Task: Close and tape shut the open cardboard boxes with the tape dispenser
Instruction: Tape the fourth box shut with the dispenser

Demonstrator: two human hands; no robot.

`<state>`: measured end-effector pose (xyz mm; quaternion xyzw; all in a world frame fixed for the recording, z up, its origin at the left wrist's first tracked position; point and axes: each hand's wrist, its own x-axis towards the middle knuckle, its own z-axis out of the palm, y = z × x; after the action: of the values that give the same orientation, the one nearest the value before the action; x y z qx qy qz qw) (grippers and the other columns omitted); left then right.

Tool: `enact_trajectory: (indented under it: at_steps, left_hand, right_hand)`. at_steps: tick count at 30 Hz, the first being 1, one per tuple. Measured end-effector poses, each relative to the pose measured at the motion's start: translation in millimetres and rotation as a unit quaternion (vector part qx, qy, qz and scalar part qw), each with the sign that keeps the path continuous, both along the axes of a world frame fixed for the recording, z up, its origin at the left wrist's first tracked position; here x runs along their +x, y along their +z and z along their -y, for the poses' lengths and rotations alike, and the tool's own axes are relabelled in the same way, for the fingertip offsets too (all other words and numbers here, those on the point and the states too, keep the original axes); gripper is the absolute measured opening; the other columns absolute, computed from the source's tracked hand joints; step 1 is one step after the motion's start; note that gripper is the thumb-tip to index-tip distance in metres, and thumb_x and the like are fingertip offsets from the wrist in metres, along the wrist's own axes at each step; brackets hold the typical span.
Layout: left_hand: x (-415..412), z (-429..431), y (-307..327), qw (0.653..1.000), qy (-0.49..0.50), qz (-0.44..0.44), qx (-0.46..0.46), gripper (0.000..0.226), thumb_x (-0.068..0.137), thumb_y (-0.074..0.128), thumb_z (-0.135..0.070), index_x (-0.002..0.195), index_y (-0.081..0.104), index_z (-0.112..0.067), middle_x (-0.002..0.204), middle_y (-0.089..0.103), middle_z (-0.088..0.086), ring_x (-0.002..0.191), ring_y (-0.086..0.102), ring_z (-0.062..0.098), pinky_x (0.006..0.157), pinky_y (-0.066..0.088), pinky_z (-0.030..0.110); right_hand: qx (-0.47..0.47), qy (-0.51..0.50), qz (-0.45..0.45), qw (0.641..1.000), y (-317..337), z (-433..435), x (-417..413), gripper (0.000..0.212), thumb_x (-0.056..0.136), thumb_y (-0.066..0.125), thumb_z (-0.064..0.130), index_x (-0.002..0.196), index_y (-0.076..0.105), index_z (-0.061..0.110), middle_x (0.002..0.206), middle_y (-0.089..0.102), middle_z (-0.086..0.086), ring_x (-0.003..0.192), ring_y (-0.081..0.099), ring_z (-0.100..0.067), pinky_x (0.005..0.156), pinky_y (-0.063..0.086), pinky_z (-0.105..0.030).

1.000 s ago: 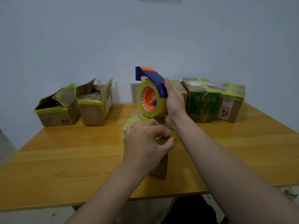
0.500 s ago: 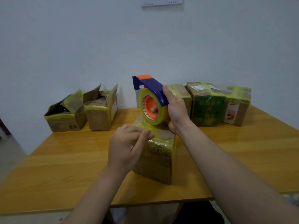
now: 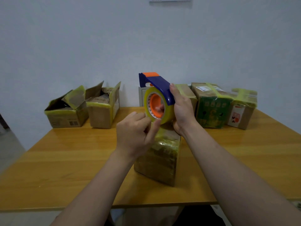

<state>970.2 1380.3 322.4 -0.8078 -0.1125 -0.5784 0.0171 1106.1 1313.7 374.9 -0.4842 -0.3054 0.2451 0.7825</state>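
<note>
Directly above the wrapped box [image 3: 160,160], which stands toward the front edge of the table [image 3: 65,160], the tape dispenser [image 3: 160,88] is held clear of the cardboard by the right hand [image 3: 183,111]. The thumb lies along the blue guard and the fingers curl through the orange core, so the grip is closed firmly round the tool. The cutter end points up and away from the box, toward the wall, so the tool's long axis rises leftward from the box's far top edge. The left hand [image 3: 135,136], just left of the box top, is the nearer hand to the roll's lower rim. Its fingers are curled, with thumb and forefinger pinched against the tape roll [image 3: 168,114]. Whether the free end of the film actually lies between them cannot be resolved, as the tape is nearly transparent. The step appears to be finding the tape end, which would then be drawn down toward the box top beneath. Well left of the box stand an open box [image 3: 66,115] and a second open box [image 3: 104,111]; well right of it, taped boxes [image 3: 211,110].
</note>
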Motion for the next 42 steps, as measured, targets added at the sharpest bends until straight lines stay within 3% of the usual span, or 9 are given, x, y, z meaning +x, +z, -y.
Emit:
enact_trajectory:
  at_steps: [3,11,17,22,26,29,33,37,42]
  left_hand:
    - [6,16,0,0.999,-0.019,-0.031,0.008,0.055,0.107,0.044,-0.045,0.06,0.051,-0.017,0.066,0.039,-0.011,0.059,0.038,0.011,0.049,0.028,0.03]
    - [20,17,-6,0.999,-0.027,0.032,0.009,0.056,0.11,0.041,-0.027,0.057,0.052,-0.012,0.061,0.038,-0.008,0.053,0.034,0.012,0.048,0.023,0.03]
    - [33,39,-20,0.997,-0.06,0.05,-0.007,0.06,0.112,0.04,-0.031,0.06,0.063,-0.01,0.059,0.054,0.002,0.055,0.046,0.017,0.046,0.035,0.04]
    - [38,35,-23,0.994,-0.073,0.082,0.012,0.064,0.111,0.044,-0.03,0.053,0.057,-0.007,0.053,0.048,0.004,0.047,0.042,0.019,0.041,0.032,0.042]
    - [30,35,-28,0.995,-0.075,0.04,0.056,0.054,0.104,0.057,-0.039,0.059,0.056,-0.009,0.061,0.048,0.004,0.059,0.042,0.017,0.052,0.031,0.034]
    - [30,35,-31,0.995,-0.053,0.038,0.071,0.045,0.099,0.064,-0.029,0.06,0.055,-0.009,0.063,0.048,0.005,0.061,0.041,0.018,0.052,0.033,0.036]
    - [33,36,-28,0.995,-0.049,0.039,0.072,0.045,0.101,0.058,-0.029,0.061,0.055,-0.01,0.063,0.049,0.005,0.061,0.041,0.018,0.051,0.033,0.036]
    - [22,29,-30,0.993,-0.075,-0.001,0.089,0.054,0.091,0.069,-0.055,0.063,0.055,-0.011,0.069,0.049,0.004,0.067,0.043,0.018,0.059,0.033,0.03]
    - [24,30,-35,0.994,-0.043,0.01,0.102,0.042,0.088,0.073,-0.04,0.064,0.055,-0.009,0.069,0.048,0.007,0.069,0.042,0.022,0.058,0.036,0.037]
  right_hand:
    - [0.007,0.001,-0.014,1.0,-1,-1,1,0.034,0.099,0.06,0.044,0.098,0.075,0.013,0.093,0.076,-0.01,0.082,0.072,-0.022,0.076,0.058,-0.037]
    - [0.002,-0.003,-0.013,1.0,-1,-1,2,0.032,0.099,0.061,0.043,0.101,0.075,0.015,0.098,0.077,-0.012,0.084,0.073,-0.023,0.081,0.059,-0.04]
    - [-0.015,-0.009,0.0,1.0,0,3,4,0.038,0.101,0.057,0.045,0.102,0.073,0.01,0.082,0.076,-0.003,0.07,0.07,-0.013,0.065,0.057,-0.026]
    - [-0.01,0.018,-0.023,1.0,-1,6,6,0.042,0.099,0.059,0.046,0.11,0.073,0.008,0.09,0.075,-0.008,0.074,0.07,-0.018,0.069,0.058,-0.031]
    - [0.004,0.026,-0.045,0.999,-3,6,10,0.044,0.099,0.058,0.048,0.109,0.074,0.009,0.086,0.073,-0.009,0.071,0.068,-0.019,0.071,0.056,-0.036]
    - [0.006,0.024,-0.058,0.998,-2,5,11,0.044,0.1,0.056,0.048,0.109,0.074,0.009,0.082,0.073,-0.007,0.069,0.068,-0.017,0.07,0.056,-0.034]
    - [-0.006,0.032,-0.041,0.999,-2,7,11,0.045,0.1,0.055,0.05,0.108,0.074,0.009,0.079,0.072,-0.006,0.067,0.068,-0.017,0.069,0.055,-0.035]
    - [-0.029,0.046,-0.017,0.998,2,10,14,0.047,0.102,0.05,0.053,0.098,0.074,0.013,0.071,0.07,-0.007,0.063,0.067,-0.018,0.071,0.055,-0.036]
    - [-0.05,0.029,0.038,0.998,5,5,21,0.044,0.1,0.052,0.055,0.098,0.075,0.017,0.08,0.073,-0.006,0.074,0.068,-0.02,0.079,0.055,-0.04]
